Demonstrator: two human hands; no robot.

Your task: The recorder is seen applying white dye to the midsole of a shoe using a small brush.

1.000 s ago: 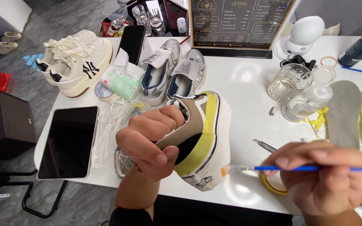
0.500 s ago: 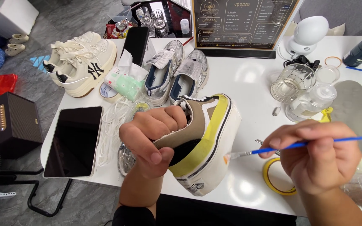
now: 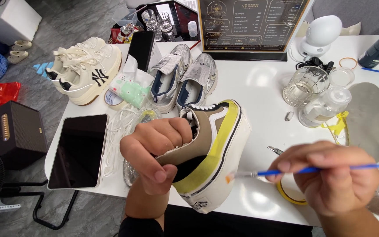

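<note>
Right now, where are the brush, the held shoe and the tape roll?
brush (image 3: 330,168): head view, blue handle.
shoe (image 3: 224,153): head view, white sole sidewall.
tape roll (image 3: 286,195): head view, yellow rim below the right hand.

Dark tablet (image 3: 79,150) lying flat at the desk's (image 3: 259,94) left edge, screen black. Black phone (image 3: 141,48) propped farther back. Tall black sign board (image 3: 251,24) with gold print standing at the rear. Pale green packet (image 3: 132,91) beside the phone.
</note>
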